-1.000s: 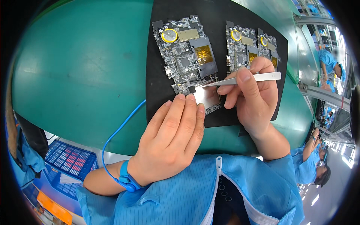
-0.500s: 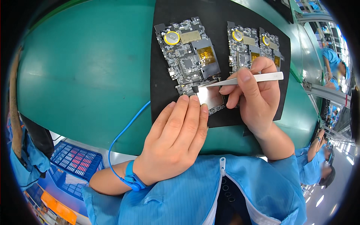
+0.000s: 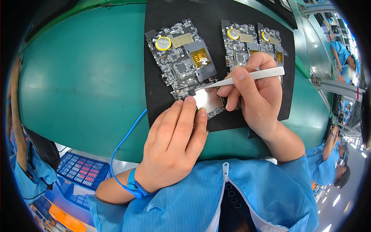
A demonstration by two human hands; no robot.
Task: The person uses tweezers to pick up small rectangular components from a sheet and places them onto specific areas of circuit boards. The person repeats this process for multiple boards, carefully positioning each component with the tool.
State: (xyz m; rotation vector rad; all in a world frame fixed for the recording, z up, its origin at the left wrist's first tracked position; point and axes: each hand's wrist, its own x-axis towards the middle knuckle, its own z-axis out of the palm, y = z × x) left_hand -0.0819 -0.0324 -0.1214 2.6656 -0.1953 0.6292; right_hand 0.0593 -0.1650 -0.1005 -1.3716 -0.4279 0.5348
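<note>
A black circuit board (image 3: 181, 67) with a yellow-rimmed coin cell (image 3: 163, 43) and a shiny metal shield plate (image 3: 208, 99) lies on a black mat (image 3: 239, 116). My left hand (image 3: 172, 143) rests flat with fingers stretched out, its fingertips on the board's near edge beside the plate. Pinched in my right hand (image 3: 257, 94) is a pair of silver tweezers (image 3: 251, 76). Their tips point left, at a small dark piece (image 3: 192, 92) by the plate's upper left corner. Whether the tips grip that piece I cannot tell.
Two similar circuit boards (image 3: 239, 46) (image 3: 270, 40) lie on the mat behind my right hand. The table top (image 3: 81, 85) is green. A blue cord (image 3: 125, 141) runs from my left wristband (image 3: 135, 185) to the mat. Blue baskets (image 3: 83, 170) stand lower left. Other people sit nearby at both sides.
The whole scene has shifted slightly left in view. My left fingers have spread a little, and the tweezers' tips stay by the same small dark piece.
</note>
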